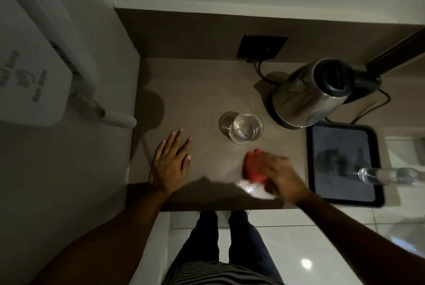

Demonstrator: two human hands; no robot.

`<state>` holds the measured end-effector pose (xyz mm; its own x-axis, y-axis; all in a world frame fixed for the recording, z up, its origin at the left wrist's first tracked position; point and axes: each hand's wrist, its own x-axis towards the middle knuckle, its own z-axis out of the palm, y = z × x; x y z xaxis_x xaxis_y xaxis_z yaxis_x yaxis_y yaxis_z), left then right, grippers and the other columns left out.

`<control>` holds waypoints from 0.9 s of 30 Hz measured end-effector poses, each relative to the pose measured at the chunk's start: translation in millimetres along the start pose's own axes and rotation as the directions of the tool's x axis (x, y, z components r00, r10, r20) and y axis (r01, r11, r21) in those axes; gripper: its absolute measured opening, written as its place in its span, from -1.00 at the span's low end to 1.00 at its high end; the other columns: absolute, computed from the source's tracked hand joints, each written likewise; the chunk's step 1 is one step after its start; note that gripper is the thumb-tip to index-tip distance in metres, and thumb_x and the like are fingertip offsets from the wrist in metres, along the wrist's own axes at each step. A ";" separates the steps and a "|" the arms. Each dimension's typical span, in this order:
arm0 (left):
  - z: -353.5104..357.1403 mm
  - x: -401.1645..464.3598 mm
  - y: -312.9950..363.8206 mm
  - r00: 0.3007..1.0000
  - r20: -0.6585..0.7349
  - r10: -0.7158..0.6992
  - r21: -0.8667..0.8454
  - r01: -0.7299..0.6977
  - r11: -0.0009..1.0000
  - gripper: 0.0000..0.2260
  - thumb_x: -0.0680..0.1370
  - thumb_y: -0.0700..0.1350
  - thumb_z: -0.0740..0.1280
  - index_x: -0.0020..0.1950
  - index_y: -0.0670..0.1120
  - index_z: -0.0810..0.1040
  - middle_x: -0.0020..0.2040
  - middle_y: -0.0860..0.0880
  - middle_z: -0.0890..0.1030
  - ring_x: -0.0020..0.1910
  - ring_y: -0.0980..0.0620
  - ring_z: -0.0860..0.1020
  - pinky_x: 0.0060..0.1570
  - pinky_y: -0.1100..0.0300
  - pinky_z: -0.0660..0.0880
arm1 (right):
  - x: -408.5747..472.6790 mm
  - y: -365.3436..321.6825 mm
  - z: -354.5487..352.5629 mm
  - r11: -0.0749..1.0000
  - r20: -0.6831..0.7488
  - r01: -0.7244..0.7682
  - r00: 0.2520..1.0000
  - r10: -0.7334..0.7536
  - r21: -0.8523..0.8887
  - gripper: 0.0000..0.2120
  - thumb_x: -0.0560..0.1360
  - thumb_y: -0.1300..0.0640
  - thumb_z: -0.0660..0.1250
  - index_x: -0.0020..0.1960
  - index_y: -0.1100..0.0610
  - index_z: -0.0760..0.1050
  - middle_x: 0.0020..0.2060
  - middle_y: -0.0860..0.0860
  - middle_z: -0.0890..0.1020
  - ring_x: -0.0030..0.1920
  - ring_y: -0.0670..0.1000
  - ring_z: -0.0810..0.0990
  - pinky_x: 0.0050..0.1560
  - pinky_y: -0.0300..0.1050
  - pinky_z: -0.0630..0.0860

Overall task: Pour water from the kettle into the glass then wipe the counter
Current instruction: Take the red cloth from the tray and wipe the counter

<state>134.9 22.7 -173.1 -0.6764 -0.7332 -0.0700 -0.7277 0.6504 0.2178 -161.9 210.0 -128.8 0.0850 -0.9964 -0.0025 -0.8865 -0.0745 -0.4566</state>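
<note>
This is looking like a hotel room's small refreshment nook: a narrow wood-grain counter is sitting boxed in by walls, and beyond the right hand, up and to its right, a steel electric kettle is standing on its base with a cord running to a dark wall socket. Just right of that hand a black serving tray is lying with a clear bottle across it. Left of the left hand, a white wall-mounted hair dryer, lettered as such, is hanging on the side wall, and pale glossy floor tiles are showing below both hands.
</note>
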 end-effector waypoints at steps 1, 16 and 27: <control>1.4 3.6 -0.6 1.000 -0.004 -0.001 -0.003 0.001 1.000 -0.53 0.67 0.10 0.01 0.57 0.02 0.28 0.63 -0.06 0.19 0.61 -0.05 0.15 0.53 -0.02 0.07 | -1.3 10.5 -6.6 0.979 -0.062 -0.202 0.978 0.201 -0.011 -0.60 0.43 0.10 0.34 0.25 0.16 0.57 0.28 0.22 0.57 0.32 0.26 0.48 0.28 0.29 0.43; -0.2 -0.2 -0.5 1.000 0.023 0.018 -0.050 -0.017 0.999 -0.54 0.68 0.06 0.03 0.56 -0.02 0.31 0.62 -0.08 0.24 0.60 -0.09 0.20 0.53 -0.05 0.13 | 8.0 -116.1 70.6 0.994 0.120 0.068 0.990 -0.078 0.084 -0.55 0.44 0.12 0.37 0.33 0.07 0.53 0.32 0.08 0.56 0.32 0.11 0.45 0.31 0.03 0.37; -0.1 -18.3 -6.0 1.000 -0.015 -0.020 -0.015 0.020 1.000 -0.53 0.67 0.03 0.04 0.58 -0.01 0.28 0.62 -0.09 0.22 0.60 -0.12 0.20 0.53 -0.11 0.14 | 26.6 -81.4 55.3 0.448 -0.355 -0.857 0.349 0.867 0.253 -0.47 0.46 0.20 0.33 0.42 0.19 0.41 0.37 0.36 0.39 0.28 0.45 0.35 0.30 0.24 0.29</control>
<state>151.8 32.2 -173.0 -0.6600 -0.7489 -0.0600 -0.7390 0.6327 0.2312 -62.3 191.9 -140.9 -0.9007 -0.4267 -0.0812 -0.3552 0.8312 -0.4278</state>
